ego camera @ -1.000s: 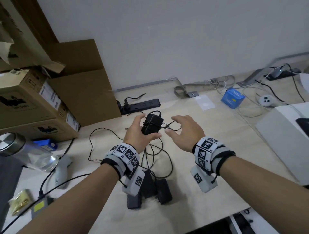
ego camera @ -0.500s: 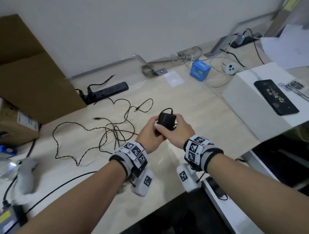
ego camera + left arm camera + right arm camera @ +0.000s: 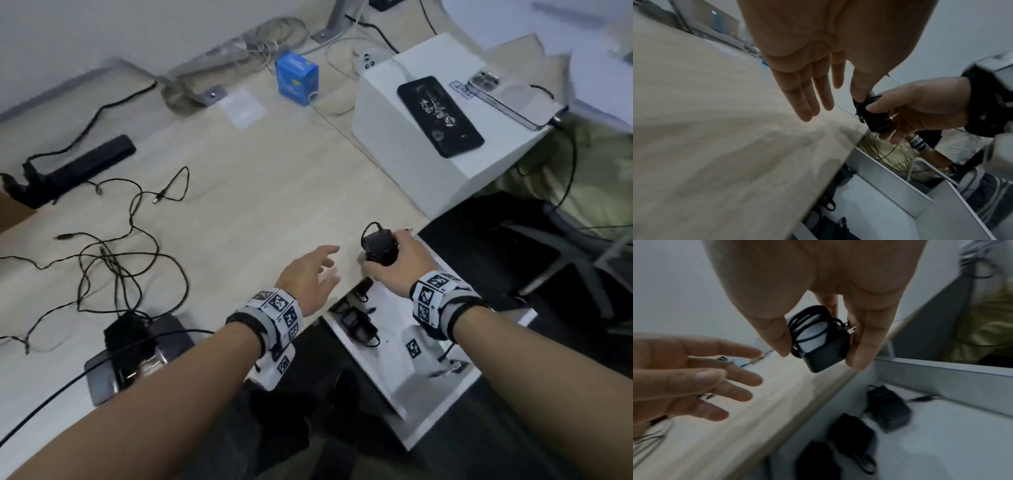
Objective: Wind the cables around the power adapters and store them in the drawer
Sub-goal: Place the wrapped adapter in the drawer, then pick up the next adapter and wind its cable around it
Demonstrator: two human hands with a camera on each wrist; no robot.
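My right hand (image 3: 380, 255) pinches a black power adapter (image 3: 378, 241) with its cable wound round it, just past the desk's right edge above the open white drawer (image 3: 376, 370). In the right wrist view thumb and fingers hold the adapter (image 3: 822, 344) by its sides. My left hand (image 3: 325, 267) hovers open beside it over the desk, holding nothing. Three wound adapters (image 3: 888, 405) lie in the drawer (image 3: 941, 434). More adapters (image 3: 126, 334) sit at the desk's near left, with loose tangled cables (image 3: 120, 246) behind them.
A black power strip (image 3: 78, 168) lies at the far left. A blue box (image 3: 296, 77) stands at the back. A white box (image 3: 428, 161) on the right carries a black phone (image 3: 440, 116). A chair (image 3: 565, 260) stands right of the drawer.
Half a second ago both hands held the wound adapter. My left hand has let go and opened; my right hand has carried the adapter right, over the drawer. The view swung right.
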